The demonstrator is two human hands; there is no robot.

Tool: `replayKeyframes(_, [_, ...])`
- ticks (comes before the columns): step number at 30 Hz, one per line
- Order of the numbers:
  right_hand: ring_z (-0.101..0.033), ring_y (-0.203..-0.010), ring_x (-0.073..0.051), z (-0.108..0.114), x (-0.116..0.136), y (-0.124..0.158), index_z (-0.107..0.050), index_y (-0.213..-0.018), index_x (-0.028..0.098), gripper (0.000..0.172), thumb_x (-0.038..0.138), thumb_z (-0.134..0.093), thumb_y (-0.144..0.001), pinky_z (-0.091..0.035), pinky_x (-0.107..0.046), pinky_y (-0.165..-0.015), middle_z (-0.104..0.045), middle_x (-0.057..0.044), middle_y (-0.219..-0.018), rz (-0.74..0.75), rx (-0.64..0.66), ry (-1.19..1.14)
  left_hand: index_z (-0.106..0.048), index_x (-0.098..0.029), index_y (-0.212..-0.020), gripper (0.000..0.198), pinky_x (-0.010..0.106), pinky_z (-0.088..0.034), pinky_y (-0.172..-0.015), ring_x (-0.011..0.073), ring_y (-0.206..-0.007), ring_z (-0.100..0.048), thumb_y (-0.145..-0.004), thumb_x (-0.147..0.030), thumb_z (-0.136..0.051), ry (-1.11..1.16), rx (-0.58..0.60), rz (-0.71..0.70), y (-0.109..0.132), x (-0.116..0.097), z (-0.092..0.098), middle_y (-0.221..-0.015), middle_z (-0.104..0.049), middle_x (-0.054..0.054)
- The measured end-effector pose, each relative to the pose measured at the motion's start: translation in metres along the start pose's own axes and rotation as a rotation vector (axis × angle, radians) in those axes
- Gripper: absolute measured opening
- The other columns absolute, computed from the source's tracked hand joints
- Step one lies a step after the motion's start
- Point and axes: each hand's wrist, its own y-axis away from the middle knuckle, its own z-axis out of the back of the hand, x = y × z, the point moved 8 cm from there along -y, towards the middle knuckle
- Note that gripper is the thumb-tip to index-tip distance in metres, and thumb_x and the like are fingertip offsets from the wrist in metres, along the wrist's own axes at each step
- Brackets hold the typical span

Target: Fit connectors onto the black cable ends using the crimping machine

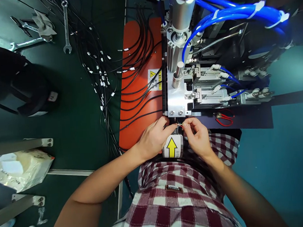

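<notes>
My left hand (pixel 153 137) comes in from the left, its thumb and index finger closed at the front end of a silver machine block (pixel 175 100). Opposite it, my right hand (pixel 198 138) pinches a thin wire (pixel 182 126) with a bit of red on it. Between the two sets of fingertips the wire's pale end shows, very small. Just below the fingers is a label with a yellow arrow (pixel 172 147). What exactly the left fingertips grip is partly hidden by the thumb.
Left of the machine, black cables (pixel 139 90) with white tags cross an orange cover (pixel 132 128). A wrench (pixel 66 26) and a black bag (pixel 18 80) lie farther left. Blue air hoses (pixel 237 12) arch above. Red-handled cutters (pixel 223 117) lie right of my hands.
</notes>
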Motion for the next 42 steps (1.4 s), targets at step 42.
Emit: replayKeyframes(42, [-0.05,-0.057,-0.015,-0.0038,0.0021,0.0024,-0.052,-0.083,0.022,0.012,0.03,-0.05,-0.092,-0.041,-0.028,-0.056,-0.052,0.001,-0.066,-0.059,0.007,0.014,-0.065,-0.013,-0.109,0.03,0.03,-0.054,-0.066,0.0193,-0.08,-0.058,-0.096,-0.018,-0.039,-0.093,0.001,-0.032,-0.0031,-0.0053,0.0022,-0.088,-0.058,0.01])
